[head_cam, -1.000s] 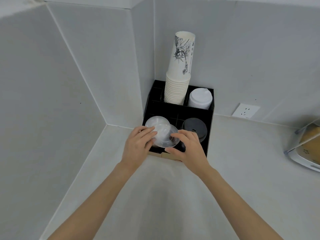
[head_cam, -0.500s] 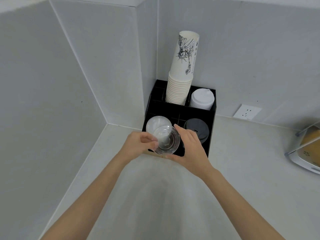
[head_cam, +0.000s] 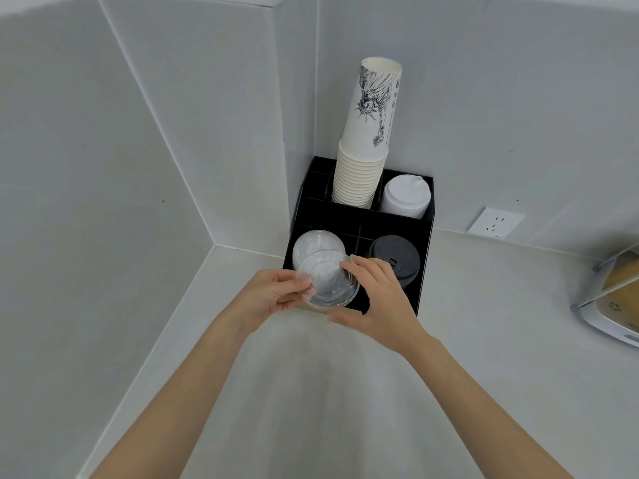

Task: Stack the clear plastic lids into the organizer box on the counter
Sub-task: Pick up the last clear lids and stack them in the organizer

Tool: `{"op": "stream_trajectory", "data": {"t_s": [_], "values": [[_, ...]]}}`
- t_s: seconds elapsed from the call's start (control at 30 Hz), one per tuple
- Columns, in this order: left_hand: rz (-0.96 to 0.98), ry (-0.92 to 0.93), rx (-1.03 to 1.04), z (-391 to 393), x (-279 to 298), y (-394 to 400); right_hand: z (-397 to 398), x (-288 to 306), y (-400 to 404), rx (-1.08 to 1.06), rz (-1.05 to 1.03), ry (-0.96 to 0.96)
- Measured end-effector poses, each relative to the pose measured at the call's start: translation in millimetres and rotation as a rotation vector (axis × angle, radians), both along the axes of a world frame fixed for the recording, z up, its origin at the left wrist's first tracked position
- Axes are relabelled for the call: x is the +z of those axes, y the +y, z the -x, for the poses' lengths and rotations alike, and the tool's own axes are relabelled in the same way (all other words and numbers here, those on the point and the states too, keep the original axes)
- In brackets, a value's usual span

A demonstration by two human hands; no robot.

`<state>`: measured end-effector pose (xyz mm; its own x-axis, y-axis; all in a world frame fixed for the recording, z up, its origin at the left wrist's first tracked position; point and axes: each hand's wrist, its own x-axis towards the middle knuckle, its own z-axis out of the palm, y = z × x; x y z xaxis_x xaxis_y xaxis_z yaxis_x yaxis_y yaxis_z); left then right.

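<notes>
A black organizer box stands in the counter's corner. A stack of clear plastic lids sits in its front left compartment. Just in front of that stack, tilted toward me, is another clear lid. My left hand pinches its left rim. My right hand holds its right side, fingers on the top edge and thumb below. The box's front left wall is hidden behind the lid and hands.
White paper cups stand tall in the back left compartment, white lids in the back right, black lids in the front right. A wall socket is on the right wall. A tray-like appliance sits at the right edge.
The held lid has turned from dome-up to tilted with its open side toward me. My left hand slid from on top of it to its left rim.
</notes>
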<state>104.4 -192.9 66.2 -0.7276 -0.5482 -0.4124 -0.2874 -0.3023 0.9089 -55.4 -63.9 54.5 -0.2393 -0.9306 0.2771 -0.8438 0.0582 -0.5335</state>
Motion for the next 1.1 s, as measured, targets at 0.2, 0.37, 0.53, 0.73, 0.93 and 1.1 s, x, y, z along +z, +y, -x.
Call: {"op": "stream_trajectory", "data": {"t_s": [0.2,0.37,0.53,0.73,0.93,1.1], "values": [[0.012,0.040,0.059,-1.2,0.2,-1.1,-0.8,-2.1,-3.2,-0.033,-0.014,-0.021],[0.235,0.145,0.124,-5.4,4.9,-5.8,-1.3,-3.0,-7.8,-0.070,0.010,-0.066],[0.332,0.152,0.155,3.7,1.8,-6.9,-2.4,-3.3,-15.1,-0.105,0.020,-0.094],[0.603,0.037,0.161,15.1,-6.0,-10.1,-1.4,-2.8,-27.9,-0.134,-0.005,0.000],[0.745,-0.018,0.134,22.2,-11.8,-21.7,-7.4,-9.1,-39.9,-0.152,-0.073,0.000],[0.785,-0.063,0.159,27.9,-18.9,-28.4,-3.7,-15.2,-48.0,-0.202,-0.126,0.309]]}}
